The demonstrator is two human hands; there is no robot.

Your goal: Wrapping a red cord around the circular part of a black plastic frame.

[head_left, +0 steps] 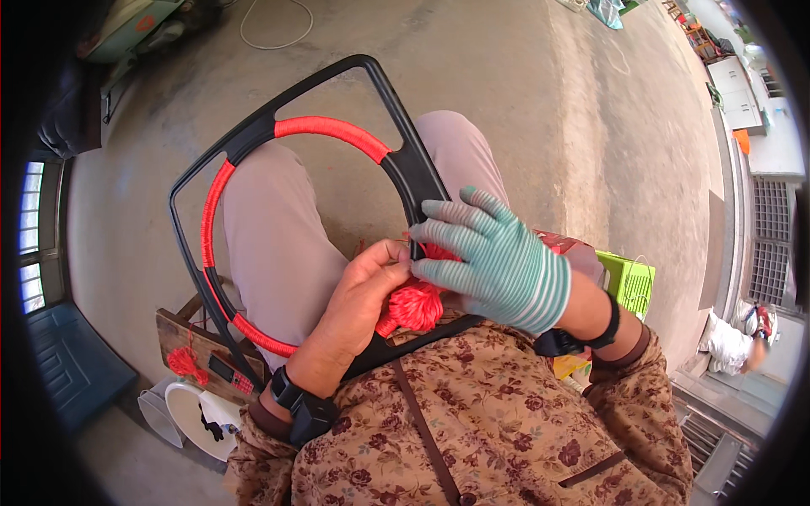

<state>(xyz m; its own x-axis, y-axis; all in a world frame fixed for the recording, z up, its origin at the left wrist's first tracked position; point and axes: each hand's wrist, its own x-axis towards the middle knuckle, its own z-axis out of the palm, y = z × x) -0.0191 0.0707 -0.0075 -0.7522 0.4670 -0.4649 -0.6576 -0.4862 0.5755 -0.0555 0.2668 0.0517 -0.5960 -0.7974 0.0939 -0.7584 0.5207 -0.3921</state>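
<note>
Across my lap leans a black plastic frame (413, 181) with an inner ring and rounded outer corners. Red cord (331, 128) is wound tightly round several stretches of that ring. My left hand (363, 291), bare, pinches thumb and forefinger together at the ring's right side; what lies between the fingertips is hidden. My right hand (498, 261), in a green-and-white striped glove, grips the frame's right side, its fingers over the black plastic. Beneath both hands hangs a bunched hank of red cord (416, 305), partly covered by the glove.
At lower left, a wooden stool (175, 337) bears a small red cord bundle (184, 363) and a phone (229, 373). A white bucket (181, 409) stands beside it. To my right is a green plastic basket (629, 282). A white cabinet (736, 94) stands far right.
</note>
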